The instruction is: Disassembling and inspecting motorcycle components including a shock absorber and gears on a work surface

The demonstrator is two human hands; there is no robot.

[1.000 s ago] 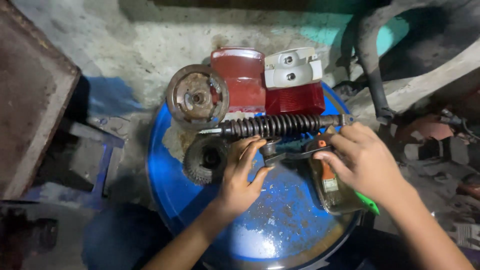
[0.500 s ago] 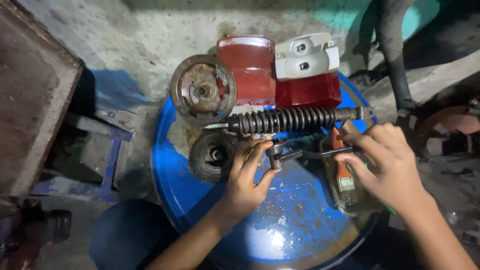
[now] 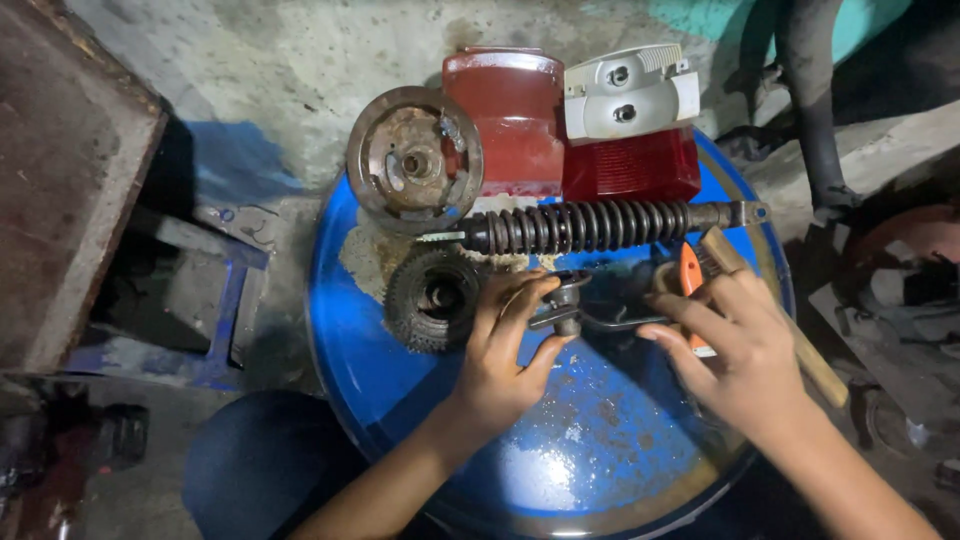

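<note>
I had my left hand [image 3: 505, 350] curled about the small metal clamp piece [image 3: 562, 305] that lay on the blue drum lid [image 3: 610, 440], just below the black coil-spring shock absorber [image 3: 590, 228], thumb beneath it and fingers closed over its near end, so it was pinched rather than gripped whole. My right hand [image 3: 745, 350] lay half open to the right of it, fingers stretched flat toward the thin bent arm that ran off the piece; whether they pressed on that arm or only lay close I could not tell. I judged the piece light but hard and stiff, greasy steel that could slip between my fingertips, so the blocky head beside my thumb seemed the safest place to hold, not the thin arm. It looked dull grey, small, with a rounded knuckle and a slim curved tail. Under my right hand showed an orange-handled tool [image 3: 690, 285] and a wooden handle [image 3: 770, 310]. Left of the shock's tip sat a dark toothed gear [image 3: 432, 298]; above the shock, a rusty round hub [image 3: 413, 160], a red cover [image 3: 510, 115] and a red tail lamp with a white top [image 3: 630, 135]
</note>
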